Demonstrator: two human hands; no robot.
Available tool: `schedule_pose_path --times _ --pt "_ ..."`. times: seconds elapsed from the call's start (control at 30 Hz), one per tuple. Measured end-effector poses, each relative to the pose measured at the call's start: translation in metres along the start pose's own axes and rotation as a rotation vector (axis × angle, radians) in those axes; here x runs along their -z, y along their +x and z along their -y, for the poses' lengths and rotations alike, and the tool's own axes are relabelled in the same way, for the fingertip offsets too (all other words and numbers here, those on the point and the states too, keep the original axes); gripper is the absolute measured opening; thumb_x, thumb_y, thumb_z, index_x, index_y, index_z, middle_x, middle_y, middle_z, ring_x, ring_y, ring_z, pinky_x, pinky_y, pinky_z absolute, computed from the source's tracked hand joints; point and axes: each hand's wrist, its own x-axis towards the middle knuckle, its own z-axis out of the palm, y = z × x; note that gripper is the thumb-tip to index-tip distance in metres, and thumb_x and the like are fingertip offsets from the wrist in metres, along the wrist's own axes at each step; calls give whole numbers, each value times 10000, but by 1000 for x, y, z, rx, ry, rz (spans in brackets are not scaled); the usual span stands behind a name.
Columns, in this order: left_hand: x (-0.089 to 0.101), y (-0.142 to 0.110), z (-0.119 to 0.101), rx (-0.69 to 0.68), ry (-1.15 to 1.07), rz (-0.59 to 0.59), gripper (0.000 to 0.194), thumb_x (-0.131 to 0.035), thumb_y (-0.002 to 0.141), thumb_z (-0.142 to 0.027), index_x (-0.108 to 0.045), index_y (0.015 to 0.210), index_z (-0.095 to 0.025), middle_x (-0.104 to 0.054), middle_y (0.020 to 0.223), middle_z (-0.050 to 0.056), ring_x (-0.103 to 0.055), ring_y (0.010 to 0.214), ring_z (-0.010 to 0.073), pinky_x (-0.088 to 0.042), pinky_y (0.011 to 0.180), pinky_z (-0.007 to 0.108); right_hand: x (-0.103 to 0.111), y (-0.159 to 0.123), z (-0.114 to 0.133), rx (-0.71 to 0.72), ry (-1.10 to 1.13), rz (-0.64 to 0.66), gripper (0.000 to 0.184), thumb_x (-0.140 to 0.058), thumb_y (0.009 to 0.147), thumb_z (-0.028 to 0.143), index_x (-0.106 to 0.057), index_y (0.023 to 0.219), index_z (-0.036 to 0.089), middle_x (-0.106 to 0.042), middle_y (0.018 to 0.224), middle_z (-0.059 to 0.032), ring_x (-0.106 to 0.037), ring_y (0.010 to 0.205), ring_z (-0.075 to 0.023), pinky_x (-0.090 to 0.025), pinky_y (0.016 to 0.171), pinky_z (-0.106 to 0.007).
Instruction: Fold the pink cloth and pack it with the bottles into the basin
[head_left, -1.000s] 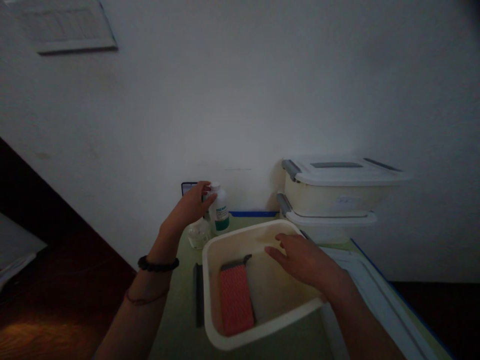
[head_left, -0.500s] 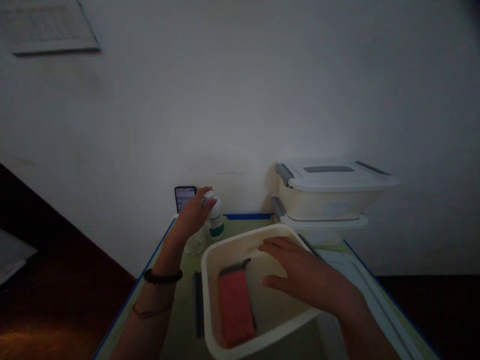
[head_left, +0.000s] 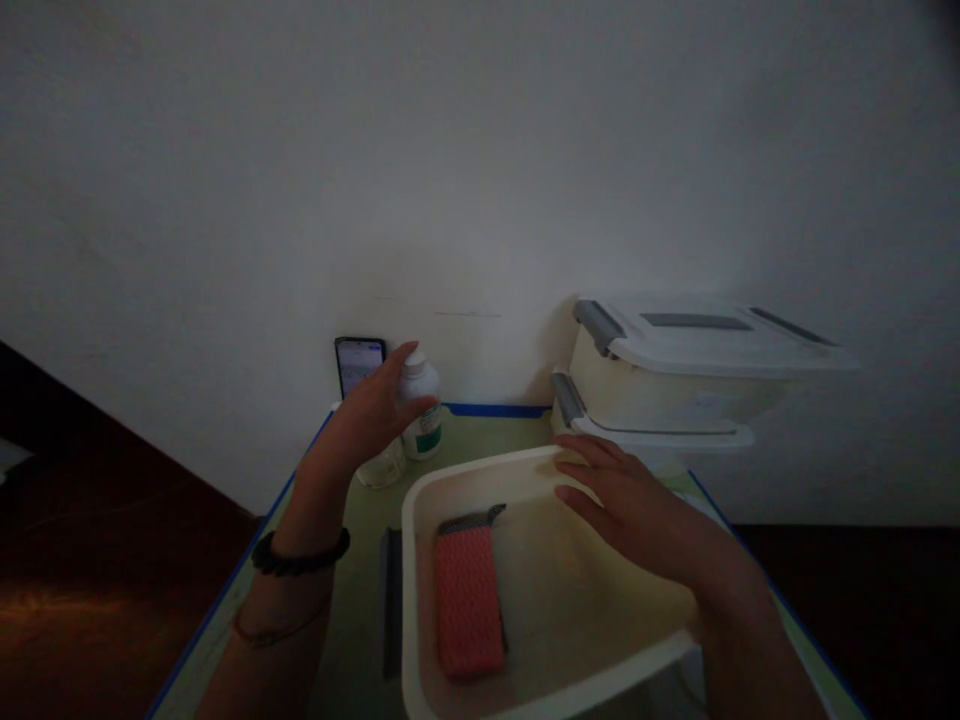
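A white bottle (head_left: pixel 421 385) with a green and white label stands upright at the back left of the table. My left hand (head_left: pixel 379 405) is beside its neck, thumb across the front and index finger by the cap. The fingers are spread; whether they press on it is hard to see. Just left of the bottle, partly behind my wrist, is a clear glass (head_left: pixel 382 467). My right hand (head_left: pixel 622 500), fingers stretched, lies over the far right rim of a cream plastic bin (head_left: pixel 411 590). Inside the bin rests a red textured item (head_left: pixel 469 600) with a dark grey edge.
A phone (head_left: pixel 360 362) with a lit screen leans against the wall behind my left hand. Two lidded storage boxes (head_left: pixel 697 345) with grey latches are stacked at the back right. Blue tape (head_left: pixel 499 410) edges the greenish table, and a dark latch (head_left: pixel 391 600) sticks out left of the bin.
My view has shifted slightly. The left thumb and index finger have spread wider around the bottle, which keeps its place. My right hand has moved from above the bin's inside to its rim.
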Motion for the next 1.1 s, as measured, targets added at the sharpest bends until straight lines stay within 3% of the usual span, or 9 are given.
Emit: schedule_pose_path --times 0.13,0.3,0.57,0.9,1.1 --pt "3 -2 5 16 -11 7 775 -661 716 -365 -299 1367 -154 -539 1256 172 -574 1070 294 -475 868 412 -2 -1 5 -58 -34 -13 392 -384 901 300 -619 1131 85 -503 1327 -153 -385 1277 -264 -344 1037 -470" --pt "3 -4 3 -43 -73 -26 700 -684 695 -349 -375 1301 -184 -551 1232 143 -575 1067 292 -489 855 409 -7 2 11 -172 -117 -11 438 -349 916 314 -614 1128 37 -484 1331 -179 -383 1270 -295 -369 1007 -489" --pt "3 -10 0 -73 -122 -7 668 -686 688 -350 -388 1268 -205 -552 1227 118 -597 1032 269 -507 837 386 -10 0 10 -106 -105 -54 431 -392 899 340 -632 1100 43 -483 1329 -196 -382 1274 -297 -354 1024 -483" --pt "1 -12 -13 -176 -154 -241 650 -708 700 -344 -381 1247 -217 -549 1241 107 -574 1067 250 -512 863 388 -2 2 14 -114 -127 34 434 -405 898 333 -625 1114 27 -454 1356 -196 -350 1295 -296 -307 1072 -437" --pt "24 -23 -45 -201 -101 -427 608 -707 712 -373 -390 1217 -257 -540 1232 69 -497 1170 249 -484 935 378 -2 0 11 -87 -77 -4 439 -439 884 337 -575 1185 47 -466 1343 -202 -351 1298 -294 -324 1055 -459"
